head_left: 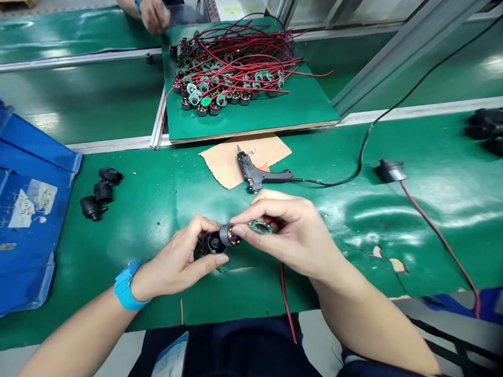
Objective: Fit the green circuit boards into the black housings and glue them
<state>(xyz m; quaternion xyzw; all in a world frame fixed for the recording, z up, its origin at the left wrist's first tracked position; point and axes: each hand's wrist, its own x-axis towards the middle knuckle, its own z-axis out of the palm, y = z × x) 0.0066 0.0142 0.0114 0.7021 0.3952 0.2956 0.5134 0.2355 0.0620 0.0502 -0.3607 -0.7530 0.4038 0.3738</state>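
Note:
My left hand (189,253) wraps round a black round housing (213,243), its open mouth turned toward the right. Between the fingertips of my right hand (291,230) is a small motor (229,235) with a grey metal ring and copper windings. It sits right at the housing's mouth; whether it is partly inside I cannot tell. A green circuit board (260,227) shows between my right fingers, joined to the motor's side. A red wire (285,303) hangs below my right hand toward the table's front edge.
A glue gun (256,173) lies on brown cardboard (219,161) ahead. Behind it, a raised board (255,121) bears several motors with red wires. Black housings (103,192) and a blue bin (16,255) are left. A wired black part (391,171) lies right. Another person's hand (154,13) is at the back.

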